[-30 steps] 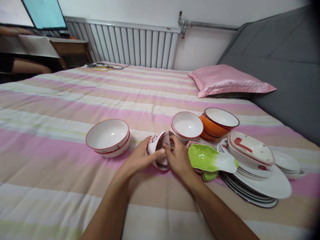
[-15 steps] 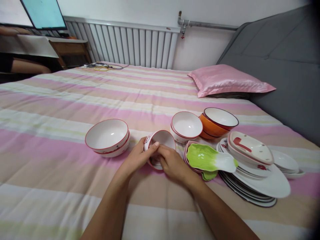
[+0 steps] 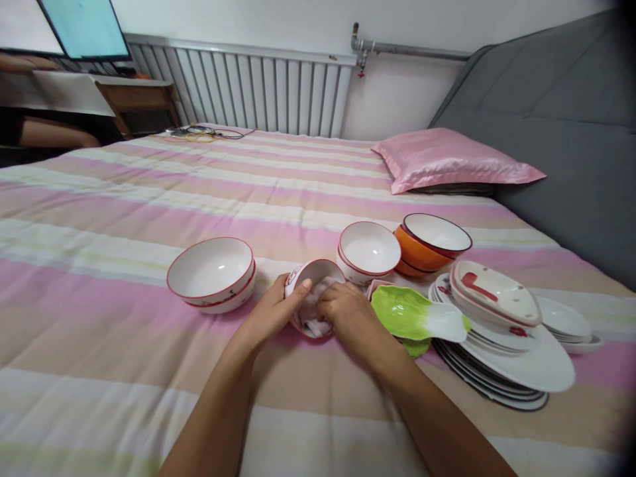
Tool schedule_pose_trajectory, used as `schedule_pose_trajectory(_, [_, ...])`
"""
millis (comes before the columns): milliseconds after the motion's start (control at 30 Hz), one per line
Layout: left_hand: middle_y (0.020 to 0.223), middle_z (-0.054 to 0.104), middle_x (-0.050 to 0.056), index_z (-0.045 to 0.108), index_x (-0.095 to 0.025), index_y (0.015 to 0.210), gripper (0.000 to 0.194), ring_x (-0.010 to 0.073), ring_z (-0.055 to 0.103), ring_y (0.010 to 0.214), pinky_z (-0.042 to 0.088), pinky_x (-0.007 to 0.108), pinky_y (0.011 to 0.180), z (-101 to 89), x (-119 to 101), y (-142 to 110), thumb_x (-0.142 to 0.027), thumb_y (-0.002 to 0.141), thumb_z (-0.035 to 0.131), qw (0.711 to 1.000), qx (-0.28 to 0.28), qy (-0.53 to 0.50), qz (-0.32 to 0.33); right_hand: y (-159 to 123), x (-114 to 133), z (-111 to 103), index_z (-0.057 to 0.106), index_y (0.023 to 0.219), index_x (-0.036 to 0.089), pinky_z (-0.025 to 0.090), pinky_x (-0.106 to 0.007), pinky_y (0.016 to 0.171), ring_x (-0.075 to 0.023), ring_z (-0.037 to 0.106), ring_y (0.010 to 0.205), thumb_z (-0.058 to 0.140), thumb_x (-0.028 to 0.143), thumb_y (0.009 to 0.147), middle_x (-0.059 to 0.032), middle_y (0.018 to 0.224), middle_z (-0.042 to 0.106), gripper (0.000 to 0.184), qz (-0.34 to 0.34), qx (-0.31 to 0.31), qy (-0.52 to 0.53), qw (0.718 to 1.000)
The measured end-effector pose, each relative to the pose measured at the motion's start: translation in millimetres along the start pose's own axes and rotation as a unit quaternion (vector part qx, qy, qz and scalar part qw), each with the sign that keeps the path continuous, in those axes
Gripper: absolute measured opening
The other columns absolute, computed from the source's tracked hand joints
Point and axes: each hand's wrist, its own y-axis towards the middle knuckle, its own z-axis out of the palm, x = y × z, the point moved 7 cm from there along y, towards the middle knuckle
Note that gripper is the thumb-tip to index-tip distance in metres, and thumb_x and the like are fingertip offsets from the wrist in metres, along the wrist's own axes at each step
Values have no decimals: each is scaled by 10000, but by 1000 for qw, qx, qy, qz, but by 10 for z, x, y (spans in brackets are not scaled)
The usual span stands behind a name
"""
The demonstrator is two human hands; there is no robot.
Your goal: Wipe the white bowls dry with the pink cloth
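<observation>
A small white bowl with a red rim (image 3: 297,277) is tilted toward me on the bed. My left hand (image 3: 279,306) grips its left side, thumb over the rim. Inside the bowl is a crumpled whitish cloth (image 3: 313,318), and my right hand (image 3: 348,311) has its fingers closed on it. To the left stand nested larger red-rimmed bowls (image 3: 213,275). Beyond my right hand are two stacked smaller red-rimmed bowls (image 3: 370,248). A green-and-white cabbage-shaped dish (image 3: 405,311) lies just right of my right hand.
Orange bowls (image 3: 422,252) stand at the right, behind stacked plates (image 3: 551,361) topped by a patterned dish (image 3: 497,291). Small white dishes (image 3: 564,318) sit beyond. A pink pillow (image 3: 457,159) and cables (image 3: 209,132) lie farther back. Another person's leg (image 3: 59,132) shows at a desk.
My right hand has moved slightly right inside the bowl, its fingers turned inward. The whitish cloth now shows plainly in the bowl. My left hand keeps its grip on the bowl.
</observation>
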Motion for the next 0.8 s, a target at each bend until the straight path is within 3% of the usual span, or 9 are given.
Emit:
schedule_pose_trajectory(67, [1218,614,136,539,-127,1212,608,319,543,1135,408,421,969,4,-8,-3,-566,791,562,1000,4,21,-9,-7,13,-117,674,643,189,396,-324,735,-184,572,806,621,145,842,-29,757,689,210,-13,-51,-24,998])
schedule_pose_trajectory(167, [1244,598,134,529,-125,1208,577,305,529,1158,391,413,990,11,-46,-6,-552,821,529,999,10,32,5,-39,114,-312,662,662,193,413,-341,812,-192,569,943,525,137,900,-36,901,710,280,-66,-147,-18,987])
schedule_pose_trajectory(267, [1280,575,137,517,-123,1216,566,301,513,1183,383,410,1001,18,-58,-4,-541,835,516,999,16,29,15,-54,175,-351,670,675,223,403,-369,893,-194,539,1059,454,142,933,-13,999,709,346,-104,-183,-12,978])
schedule_pose_trajectory(333, [1295,562,147,512,-119,1226,577,311,500,1198,383,415,1001,15,-44,-1,-539,830,525,1000,12,24,12,-27,121,-279,683,682,240,400,-389,911,-204,532,1087,463,155,931,-12,989,711,342,-87,-165,-6,982])
schedule_pose_trajectory(533, [1252,589,132,526,-140,1219,554,298,520,1168,389,418,988,29,-22,8,-537,833,527,999,11,28,12,37,-166,8,718,753,228,400,-409,951,-229,513,1144,557,109,871,-44,1067,689,233,52,-60,27,997])
schedule_pose_trajectory(633, [1228,603,130,532,-139,1211,560,298,535,1147,401,411,972,33,-11,13,-547,827,529,999,10,28,11,33,-129,63,713,914,198,400,-427,944,-260,481,1183,561,150,884,-79,1141,659,163,59,-23,-13,998])
schedule_pose_trajectory(800, [1236,599,119,531,-147,1211,553,291,536,1149,405,398,974,34,-6,9,-548,830,520,1000,12,27,7,19,-88,71,606,1160,165,416,-423,898,-267,505,1129,471,148,925,-110,1209,623,271,78,2,-49,996])
